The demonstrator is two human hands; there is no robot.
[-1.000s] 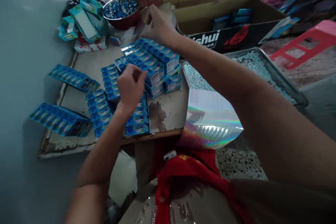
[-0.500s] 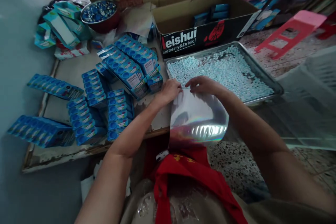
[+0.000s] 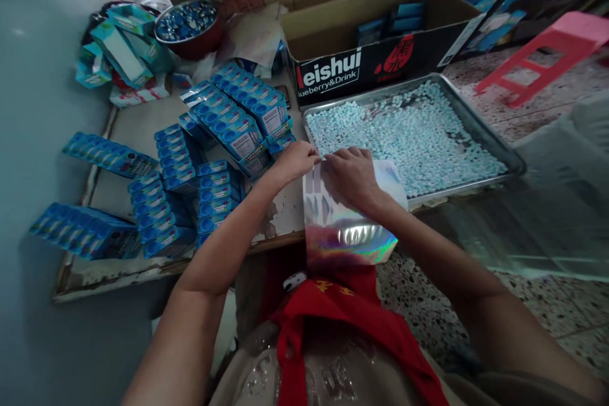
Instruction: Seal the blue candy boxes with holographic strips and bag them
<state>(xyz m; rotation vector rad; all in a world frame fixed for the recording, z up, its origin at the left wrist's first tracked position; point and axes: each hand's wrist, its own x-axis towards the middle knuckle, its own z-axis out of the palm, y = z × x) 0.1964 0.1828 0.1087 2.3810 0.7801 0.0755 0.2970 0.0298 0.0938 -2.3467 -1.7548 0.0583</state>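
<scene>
A shiny holographic sheet (image 3: 349, 238) hangs over the table's front edge beside a metal tray (image 3: 495, 133) full of small pale blue pieces. My left hand (image 3: 295, 160) pinches the sheet's top left corner. My right hand (image 3: 349, 177) lies on the sheet's upper part, fingers curled and pressing at its top edge. Stacks of small blue boxes (image 3: 238, 117) stand just left of both hands on the worn table (image 3: 285, 216).
A cardboard box (image 3: 375, 44) with black printed side stands behind the tray. A red bowl (image 3: 188, 22) of blue caps and teal cartons (image 3: 118, 44) sit at the back left. Flat blue box rows (image 3: 107, 155) lie along the left wall. A pink stool (image 3: 547, 51) stands right.
Both hands left the blue box stacks and came down to the holographic sheet. Since half a second ago my right hand has slid left onto the sheet, close to my left hand.
</scene>
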